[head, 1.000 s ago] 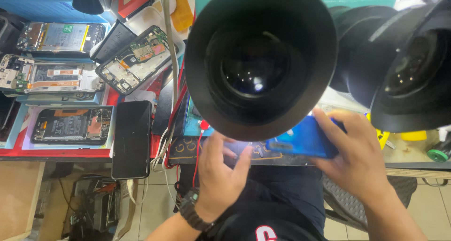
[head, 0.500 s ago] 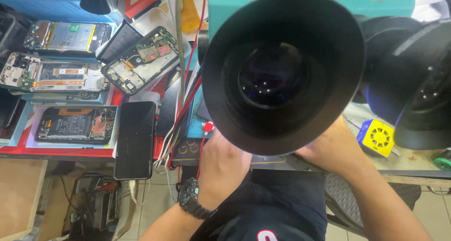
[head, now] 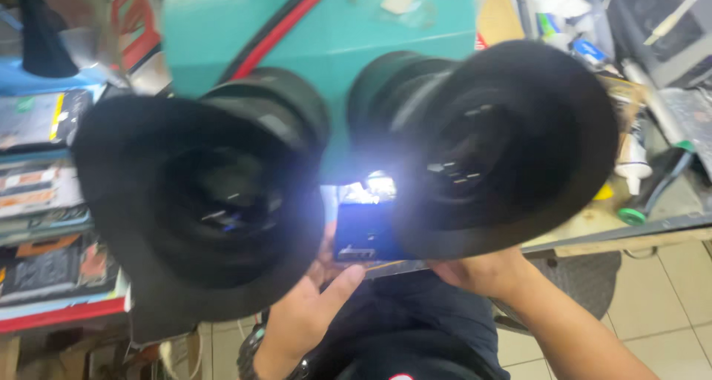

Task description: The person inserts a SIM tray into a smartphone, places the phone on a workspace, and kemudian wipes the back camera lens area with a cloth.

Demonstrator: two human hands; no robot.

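Blue phone (head: pixel 363 235) sits under the microscope eyepieces (head: pixel 475 150) at the counter's (head: pixel 630 232) near edge — inspection under the lit lens, it seems; steadying comes next. Left hand (head: pixel 308 313) props it, thumb raised; right hand's (head: pixel 482 272) grip is hidden — cannot tell.

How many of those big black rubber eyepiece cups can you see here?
2. The left eyepiece cup fills the lower left of the view; the right eyepiece cup sits at upper right, above the right hand. Both join the teal microscope body. None seems hidden.
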